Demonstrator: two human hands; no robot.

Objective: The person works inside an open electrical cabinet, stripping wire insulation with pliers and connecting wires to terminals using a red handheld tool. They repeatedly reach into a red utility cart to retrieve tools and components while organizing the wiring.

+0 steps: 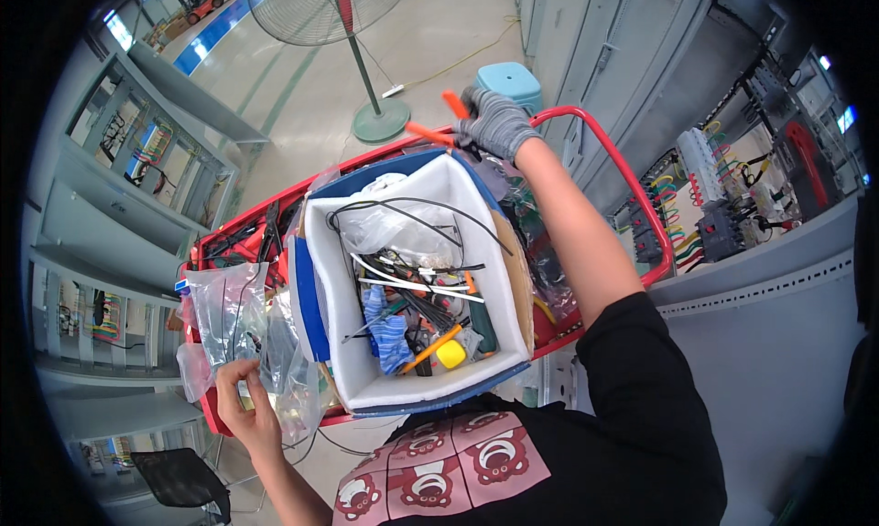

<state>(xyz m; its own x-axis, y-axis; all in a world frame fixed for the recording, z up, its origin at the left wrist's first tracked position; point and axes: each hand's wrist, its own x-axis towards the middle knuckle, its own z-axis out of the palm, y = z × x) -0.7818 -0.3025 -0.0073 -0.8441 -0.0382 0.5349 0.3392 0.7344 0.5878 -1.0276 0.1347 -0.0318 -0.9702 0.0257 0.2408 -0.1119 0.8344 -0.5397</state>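
My right hand (499, 126), in a grey knit glove, is stretched out over the far side of the red cart. It grips a pair of orange-handled pliers (428, 134), whose two spread handles stick out to the left; their jaws are hidden by the hand. At the near left, my bare left hand (252, 407) is pinched at thumb and forefinger beside clear plastic bags (224, 311). A thin dark strand (237, 320) runs just above these fingertips; whether they hold it is unclear. Between my arms stands a foam-lined box (320, 315) of tools and wire pieces.
Under the box is a red cart (661, 215) with a raised tube handle and more tools at its left. A standing fan (380, 121) and a blue stool (510, 84) are beyond it. Open electrical cabinets (705, 192) flank both sides. A black chair (179, 478) is at lower left.
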